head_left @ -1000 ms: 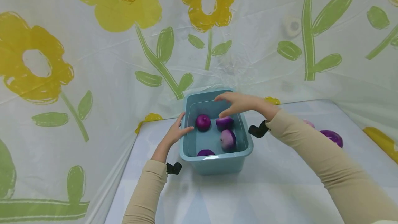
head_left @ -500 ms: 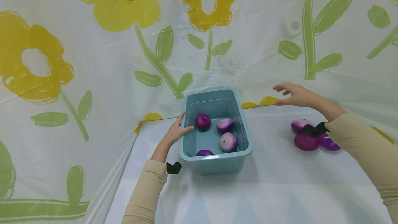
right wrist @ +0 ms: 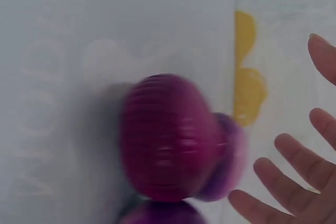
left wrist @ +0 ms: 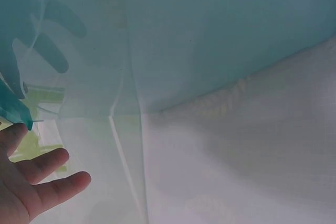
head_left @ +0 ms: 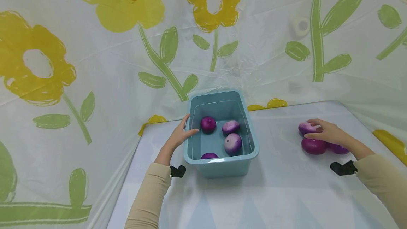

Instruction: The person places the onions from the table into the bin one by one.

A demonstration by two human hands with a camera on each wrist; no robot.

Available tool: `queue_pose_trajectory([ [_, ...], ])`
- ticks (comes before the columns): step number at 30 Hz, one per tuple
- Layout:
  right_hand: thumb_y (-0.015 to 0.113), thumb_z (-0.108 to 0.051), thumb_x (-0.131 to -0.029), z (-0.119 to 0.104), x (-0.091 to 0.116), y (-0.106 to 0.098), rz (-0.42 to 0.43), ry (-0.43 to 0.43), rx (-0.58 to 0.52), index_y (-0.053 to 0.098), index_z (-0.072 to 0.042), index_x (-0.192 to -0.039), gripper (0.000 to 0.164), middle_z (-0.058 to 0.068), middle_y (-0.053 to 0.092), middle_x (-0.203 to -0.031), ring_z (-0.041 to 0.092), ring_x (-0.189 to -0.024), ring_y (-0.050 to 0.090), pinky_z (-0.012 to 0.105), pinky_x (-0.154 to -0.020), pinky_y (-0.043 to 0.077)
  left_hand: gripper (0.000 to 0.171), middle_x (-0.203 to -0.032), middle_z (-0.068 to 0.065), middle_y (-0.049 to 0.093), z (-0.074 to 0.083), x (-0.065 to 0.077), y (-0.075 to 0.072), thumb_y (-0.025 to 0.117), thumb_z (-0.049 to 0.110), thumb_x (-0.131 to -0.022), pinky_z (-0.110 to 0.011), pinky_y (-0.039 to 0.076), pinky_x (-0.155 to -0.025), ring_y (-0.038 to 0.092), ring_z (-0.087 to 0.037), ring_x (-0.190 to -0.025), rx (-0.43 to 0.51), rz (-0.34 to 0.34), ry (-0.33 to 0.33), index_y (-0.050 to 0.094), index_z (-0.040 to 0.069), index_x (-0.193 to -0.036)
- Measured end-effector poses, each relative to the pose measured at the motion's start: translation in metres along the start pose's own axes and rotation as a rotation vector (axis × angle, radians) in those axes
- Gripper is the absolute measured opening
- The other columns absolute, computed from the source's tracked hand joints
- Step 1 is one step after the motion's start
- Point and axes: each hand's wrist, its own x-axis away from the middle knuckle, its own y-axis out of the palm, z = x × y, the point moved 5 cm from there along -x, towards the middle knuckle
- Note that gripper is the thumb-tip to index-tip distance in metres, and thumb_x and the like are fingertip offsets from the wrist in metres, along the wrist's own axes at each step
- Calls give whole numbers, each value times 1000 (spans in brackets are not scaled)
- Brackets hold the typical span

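Observation:
A pale blue plastic bin [head_left: 224,169] holds several onions, among them a dark magenta one [head_left: 208,124] and a purple-and-white one [head_left: 233,143]. My left hand [head_left: 178,138] is at the bin's left rim, thumb over the inside and fingers spread along the outer wall, as the left wrist view also shows. On the right, my right hand [head_left: 329,132] hovers over three more onions, fingers extended and holding nothing. Its fingertips overlap a lilac onion [head_left: 306,128]. Closer stands a magenta onion [right wrist: 167,140], with a purple onion [head_left: 337,148] beside it, partly hidden by the hand.
A white tablecloth [head_left: 270,193] with pale blue triangles covers the table. Behind it hangs a curtain [head_left: 260,45] printed with yellow flowers. A black wrist camera [head_left: 343,168] sits at the right sleeve, another wrist camera [head_left: 178,171] at the left.
My right hand has moved out from above the bin to the onions on the right. One onion in the bin has rolled slightly. The left hand stays at the rim.

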Motion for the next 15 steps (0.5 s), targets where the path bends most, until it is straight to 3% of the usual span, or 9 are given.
queue_pose_trajectory([
  [7,68,-27,-82,27,10,26,95,-56,-3,36,16,-126,70,41,41,-120,54,-107,41,65,-85,36,83,-149,-11,27,0,0,0,62,44,-81,-62,30,-98,25,-40,-134,2,-1,7,14,29,-147],
  [15,73,-30,-76,46,11,46,174,-10,44,35,16,-126,78,43,36,-121,57,-106,38,67,-82,36,83,-149,-11,26,1,2,1,62,44,-82,-62,30,-98,26,-39,-134,2,0,2,13,29,-147],
])
